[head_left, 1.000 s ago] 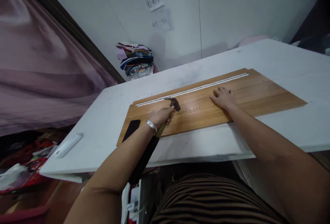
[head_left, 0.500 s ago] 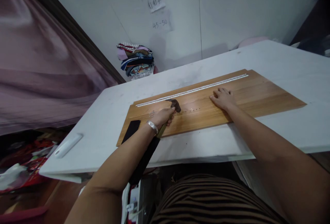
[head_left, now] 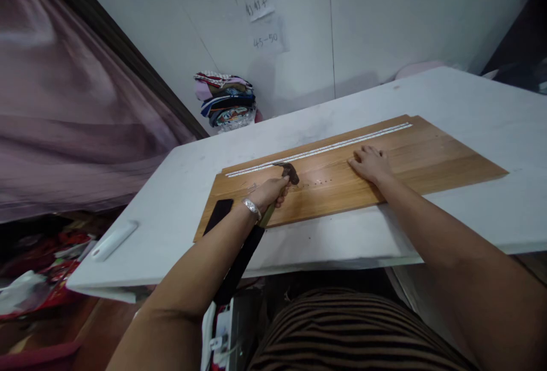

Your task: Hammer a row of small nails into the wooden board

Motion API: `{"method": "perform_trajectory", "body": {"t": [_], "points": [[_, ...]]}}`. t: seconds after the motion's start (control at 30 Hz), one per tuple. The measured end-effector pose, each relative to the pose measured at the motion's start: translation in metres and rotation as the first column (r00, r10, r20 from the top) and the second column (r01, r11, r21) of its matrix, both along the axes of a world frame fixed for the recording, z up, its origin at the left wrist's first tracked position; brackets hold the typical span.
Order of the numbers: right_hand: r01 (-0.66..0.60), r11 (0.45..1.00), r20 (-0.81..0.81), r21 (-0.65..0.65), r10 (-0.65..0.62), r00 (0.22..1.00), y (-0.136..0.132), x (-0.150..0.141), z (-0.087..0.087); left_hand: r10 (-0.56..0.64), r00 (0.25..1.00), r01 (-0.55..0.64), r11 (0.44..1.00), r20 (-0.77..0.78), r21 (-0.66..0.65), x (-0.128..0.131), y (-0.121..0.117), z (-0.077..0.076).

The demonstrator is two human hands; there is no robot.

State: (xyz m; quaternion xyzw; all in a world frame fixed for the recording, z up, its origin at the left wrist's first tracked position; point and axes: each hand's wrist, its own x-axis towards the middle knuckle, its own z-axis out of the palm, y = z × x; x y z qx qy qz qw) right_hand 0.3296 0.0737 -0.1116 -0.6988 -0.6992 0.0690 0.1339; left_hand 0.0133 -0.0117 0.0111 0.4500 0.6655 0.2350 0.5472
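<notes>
My left hand [head_left: 271, 191] is closed around the shaft of a claw hammer [head_left: 291, 173], close below its dark head. The hammer's black grip runs back under my forearm. Right at the hammer head, a row of small nails or nail heads [head_left: 323, 180] runs to the right along a brown wooden board [head_left: 444, 157]. Flat on that board, my right hand [head_left: 371, 162] rests with its fingers spread, holding nothing. A few loose nails [head_left: 251, 187] lie left of my left hand, partly hidden by it.
Two pale strips like rulers [head_left: 320, 149] lie along the board's far side. A black flat object [head_left: 219, 215] sits at its left end. The white table [head_left: 162, 211] bears a white oblong object [head_left: 114, 241]. Folded cloths [head_left: 226, 100] are stacked by the wall; a pink curtain [head_left: 77, 86] hangs left.
The hammer head and my left hand shift only very slightly over the board. My right hand stays in the same place.
</notes>
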Motion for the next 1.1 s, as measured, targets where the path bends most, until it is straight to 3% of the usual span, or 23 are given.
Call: {"method": "perform_trajectory", "body": {"t": [0.47,0.87,1.1], "points": [[-0.011,1.000,0.005,0.008,0.010,1.000,0.0020,0.0014,-0.0031,0.023,1.000,-0.024,1.000,-0.020,-0.019,0.0045,-0.0018,0.0065],[-0.007,1.000,0.000,0.016,0.007,1.000,0.0027,0.0017,-0.0041,0.004,1.000,-0.004,1.000,-0.007,-0.030,0.0019,-0.0034,-0.0005],[-0.015,1.000,-0.007,0.016,0.015,1.000,0.0021,0.0018,-0.0036,0.005,1.000,-0.005,1.000,-0.013,-0.010,0.0037,-0.0024,0.0036]]}}
